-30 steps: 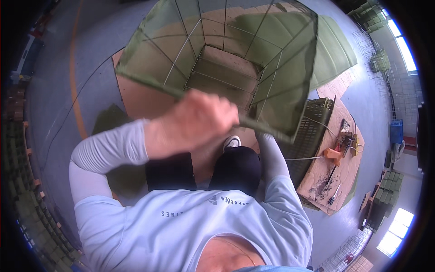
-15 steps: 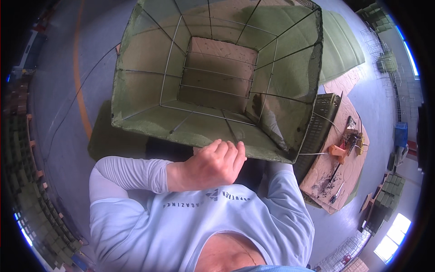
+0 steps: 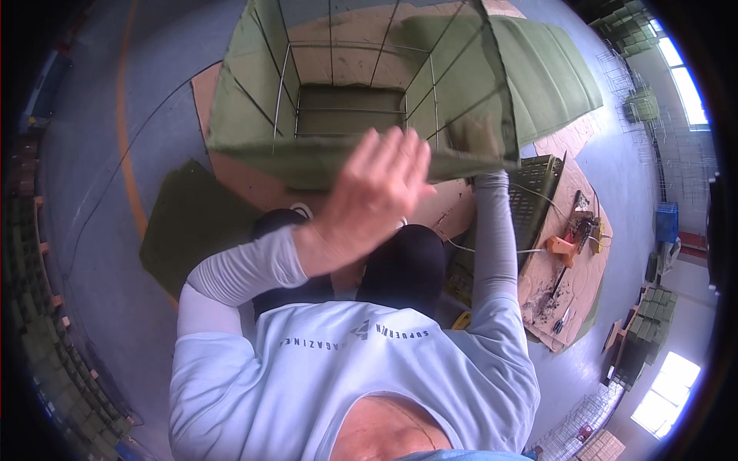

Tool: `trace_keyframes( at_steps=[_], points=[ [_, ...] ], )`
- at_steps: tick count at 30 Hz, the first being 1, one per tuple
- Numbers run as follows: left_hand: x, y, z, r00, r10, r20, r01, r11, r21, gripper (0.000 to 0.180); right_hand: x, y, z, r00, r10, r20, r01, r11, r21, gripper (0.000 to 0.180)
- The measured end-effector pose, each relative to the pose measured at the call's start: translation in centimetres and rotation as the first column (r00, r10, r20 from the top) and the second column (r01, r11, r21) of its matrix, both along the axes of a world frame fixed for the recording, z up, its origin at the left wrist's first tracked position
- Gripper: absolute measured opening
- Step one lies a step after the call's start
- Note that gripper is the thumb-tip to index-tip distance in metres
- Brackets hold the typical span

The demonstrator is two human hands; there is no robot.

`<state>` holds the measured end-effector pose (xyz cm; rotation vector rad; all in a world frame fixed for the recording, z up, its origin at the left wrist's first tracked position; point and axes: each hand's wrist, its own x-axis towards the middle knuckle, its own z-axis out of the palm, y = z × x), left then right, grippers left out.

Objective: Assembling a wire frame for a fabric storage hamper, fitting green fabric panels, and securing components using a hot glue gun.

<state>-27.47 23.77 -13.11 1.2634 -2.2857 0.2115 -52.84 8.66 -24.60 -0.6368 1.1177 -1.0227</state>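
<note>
In the head view, the open-topped box of green fabric over a metal wire frame (image 3: 307, 157) stands ahead of the person, above flat brown cardboard (image 3: 237, 178). The left hand (image 3: 378, 184), fingers straight, overlaps its near rim; the right hand (image 3: 477, 137) is blurred at its near right corner, grip unclear.

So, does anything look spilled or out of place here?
Yes: dark bits are strewn over part of the cardboard at right, beside the orange tool. They look like spilled residue, untidy on the tan sheet; I can't tell what they are. The green box is too blurred to judge for damage.
</note>
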Motion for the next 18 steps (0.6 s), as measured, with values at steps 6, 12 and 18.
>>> trace_keyframes(
  at_steps=[6, 12, 18],
  points=[
    [10.9, -4.2, 2.9, 0.932, 0.294, -0.212, -0.324, 0.938, -0.123, 0.030, -4.0, -2.9, 3.5, 0.955, 0.257, 0.145, -0.209, 0.937, -0.281, 0.070],
    [20.4, -6.0, -1.5, 0.795, 0.542, -0.271, -0.519, 0.840, 0.157, 0.063, 1.3, -2.2, 8.1, 0.860, -0.009, -0.511, -0.222, 0.895, -0.388, 0.050],
    [20.1, -6.6, -3.4, 0.815, 0.478, -0.327, -0.391, 0.871, 0.299, 0.063, 0.4, -2.5, 8.0, 0.703, -0.001, -0.711, -0.337, 0.880, -0.335, 0.031]
  ],
)
